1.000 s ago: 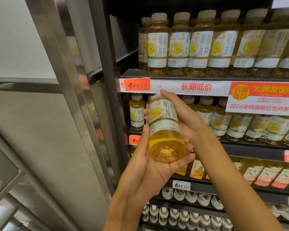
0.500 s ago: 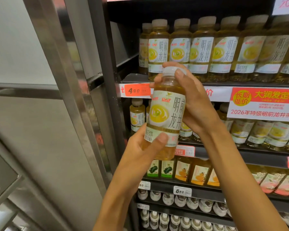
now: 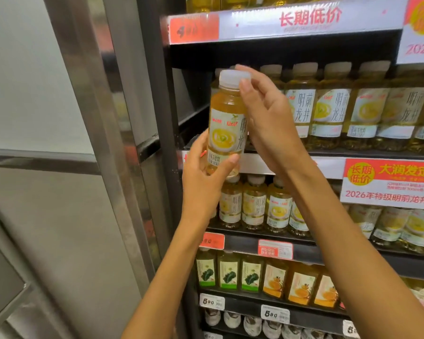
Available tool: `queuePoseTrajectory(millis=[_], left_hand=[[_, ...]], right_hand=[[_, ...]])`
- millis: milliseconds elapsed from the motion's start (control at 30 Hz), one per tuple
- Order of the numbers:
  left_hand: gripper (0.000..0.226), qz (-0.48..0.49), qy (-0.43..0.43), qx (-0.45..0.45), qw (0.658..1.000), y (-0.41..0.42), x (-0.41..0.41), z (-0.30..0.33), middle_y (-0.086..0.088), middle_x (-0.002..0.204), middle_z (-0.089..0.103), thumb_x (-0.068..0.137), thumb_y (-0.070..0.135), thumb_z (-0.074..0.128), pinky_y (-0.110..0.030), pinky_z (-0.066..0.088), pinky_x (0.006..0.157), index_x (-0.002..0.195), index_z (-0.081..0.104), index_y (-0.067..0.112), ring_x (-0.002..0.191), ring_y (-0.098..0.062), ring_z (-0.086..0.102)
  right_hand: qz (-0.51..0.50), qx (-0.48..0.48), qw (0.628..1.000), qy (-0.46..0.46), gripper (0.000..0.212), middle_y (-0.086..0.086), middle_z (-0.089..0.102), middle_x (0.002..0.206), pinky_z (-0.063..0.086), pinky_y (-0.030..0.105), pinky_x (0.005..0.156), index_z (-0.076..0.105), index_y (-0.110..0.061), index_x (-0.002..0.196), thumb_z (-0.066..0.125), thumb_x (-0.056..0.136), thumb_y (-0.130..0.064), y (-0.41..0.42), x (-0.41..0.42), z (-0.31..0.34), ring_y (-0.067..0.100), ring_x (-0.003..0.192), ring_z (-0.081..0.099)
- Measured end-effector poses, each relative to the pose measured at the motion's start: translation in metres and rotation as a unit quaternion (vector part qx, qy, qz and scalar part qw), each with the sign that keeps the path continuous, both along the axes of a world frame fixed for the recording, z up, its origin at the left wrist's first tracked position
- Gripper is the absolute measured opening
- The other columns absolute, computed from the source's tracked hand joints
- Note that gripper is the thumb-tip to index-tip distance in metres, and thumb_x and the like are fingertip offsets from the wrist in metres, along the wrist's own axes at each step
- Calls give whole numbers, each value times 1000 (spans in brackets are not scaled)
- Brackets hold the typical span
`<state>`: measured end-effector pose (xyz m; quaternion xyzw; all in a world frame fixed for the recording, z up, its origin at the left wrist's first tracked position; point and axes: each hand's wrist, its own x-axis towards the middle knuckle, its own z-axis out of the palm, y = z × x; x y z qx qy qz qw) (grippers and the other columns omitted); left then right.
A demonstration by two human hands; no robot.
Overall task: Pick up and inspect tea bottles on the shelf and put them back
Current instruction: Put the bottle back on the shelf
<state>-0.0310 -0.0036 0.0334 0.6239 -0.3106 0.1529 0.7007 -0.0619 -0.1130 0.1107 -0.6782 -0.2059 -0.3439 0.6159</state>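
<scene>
Both hands gripped the upright tea bottle [image 3: 227, 126]: left hand [image 3: 207, 177] pinching its base, right hand [image 3: 267, 118] its cap, hiding the shelved bottles [image 3: 328, 116] behind.

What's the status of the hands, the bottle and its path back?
Left hand grips bottle base. Right hand at cap. Bottle upright before shelf row. Nothing blocking.

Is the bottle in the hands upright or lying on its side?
Upright: the bottle has its white cap on top, base down in the left hand.
</scene>
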Motion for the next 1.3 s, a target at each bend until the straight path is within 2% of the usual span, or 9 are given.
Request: queuePoseTrajectory(millis=[167,333,433,567,667,833,967,1167,1300], left_hand=[[58,108,-25,-2,994,-21,21,10,-2,134,54,90,16,64,-14,44,98,142,39,11,119,-6,53],[59,126,-21,14,992,-32,37,11,-6,139,49,94,18,58,-29,43,105,147,31,12,126,-13,49],[59,134,-22,27,990,-35,43,9,-5,140,48,95,21,56,-27,42,105,148,29,14,127,-13,48],[57,168,-39,35,984,-37,49,8,-4,141,37,95,20,56,1,37,90,146,32,12,122,-10,47],[58,184,-38,38,981,-40,53,8,-7,140,35,94,20,57,7,34,84,146,32,10,121,-12,47],[68,170,-12,19,985,-41,56,11,4,141,38,95,22,56,5,35,79,151,17,21,121,-3,42],[59,185,-7,25,982,-44,61,13,-2,144,42,97,20,53,1,34,83,149,25,18,125,-7,43],[58,208,4,49,977,-44,70,18,-5,144,40,98,19,49,12,27,74,150,23,15,116,1,34],[59,204,18,84,975,-42,81,25,-5,144,41,99,19,49,-3,32,87,151,21,15,122,-6,42]], right_hand=[[-30,-32,999,-18,38,-6,57,118,51,19,86,37,-5,140,40,102,-11,1,25,10,-1,104,60],[-66,-90,993,-28,35,0,55,118,52,20,85,37,-3,136,41,102,-7,-3,46,17,4,103,60],[-108,-148,982,-38,30,4,55,119,52,26,90,43,-3,130,45,100,-8,-8,53,21,11,109,58],[-186,-226,954,-70,30,7,57,124,50,29,95,53,-5,126,54,97,-12,-14,59,27,14,114,55],[-241,-250,934,-79,29,6,58,124,46,36,98,58,-8,123,57,95,-15,-18,65,30,17,116,52],[-320,-294,897,-78,32,-1,60,123,35,37,100,59,-17,125,56,95,-27,-22,75,33,18,116,42],[-378,-338,859,-74,34,-4,60,126,25,30,95,57,-22,127,51,97,-35,-25,82,37,19,116,41],[-414,-376,827,-59,29,3,65,118,27,42,101,57,-21,124,45,100,-34,-23,93,40,28,118,46],[-418,-396,816,-44,29,8,65,113,33,45,97,56,-16,123,43,101,-30,-23,99,35,31,119,46]])
